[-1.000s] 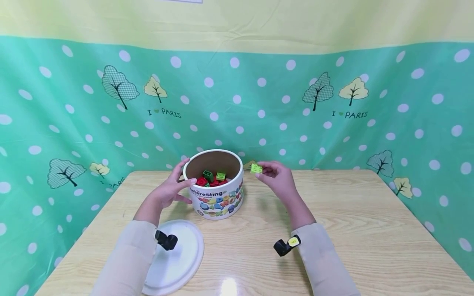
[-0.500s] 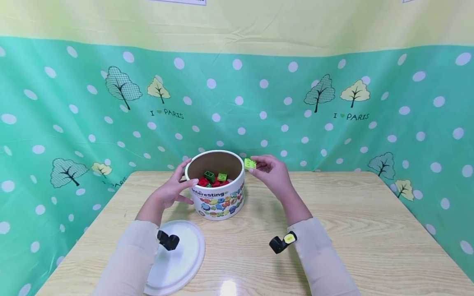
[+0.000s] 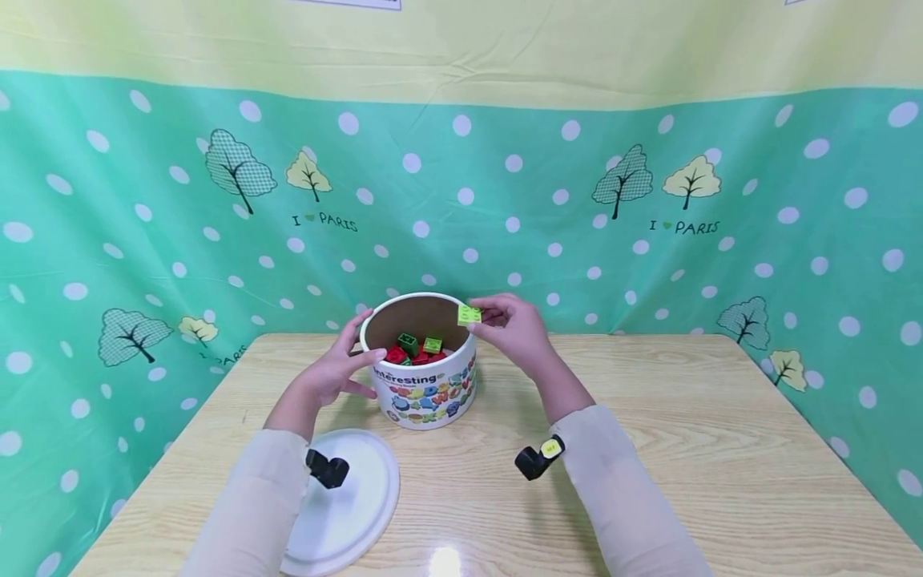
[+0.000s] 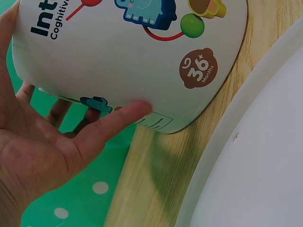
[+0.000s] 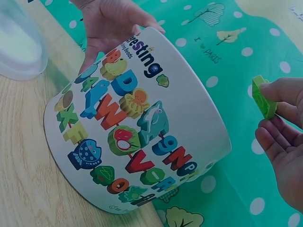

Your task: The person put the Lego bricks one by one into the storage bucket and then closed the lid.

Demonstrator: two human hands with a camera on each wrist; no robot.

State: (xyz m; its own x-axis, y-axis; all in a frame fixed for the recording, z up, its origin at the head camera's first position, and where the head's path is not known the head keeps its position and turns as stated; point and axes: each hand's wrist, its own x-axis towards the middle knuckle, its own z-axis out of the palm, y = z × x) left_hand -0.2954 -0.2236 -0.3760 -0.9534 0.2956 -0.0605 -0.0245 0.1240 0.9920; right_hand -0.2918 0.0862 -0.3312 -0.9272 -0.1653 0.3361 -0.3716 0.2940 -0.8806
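A round white tub (image 3: 425,401) printed with colourful letters and animals stands uncovered on the table. Inside lie several toy bricks in red and green, among them a dark green brick (image 3: 408,344) and a lime brick (image 3: 433,345). My left hand (image 3: 328,373) holds the tub by its left side, thumb over the front rim and fingers spread round the wall; the left wrist view shows a digit (image 4: 125,117) laid along the wall. Between thumb and fingers, my right hand (image 3: 515,328) pinches a lime-green building brick (image 3: 469,315), overlapping the tub's right rim in the head view.
A round white lid (image 3: 353,501) lies flat in front of the tub, partly under my left forearm. The wooden table (image 3: 721,449) stretches away to the right. Behind it hangs a green dotted curtain (image 3: 461,224) with printed trees.
My right hand has moved left with the lime brick, from beside the tub to over its right rim. My left hand keeps its place on the tub.
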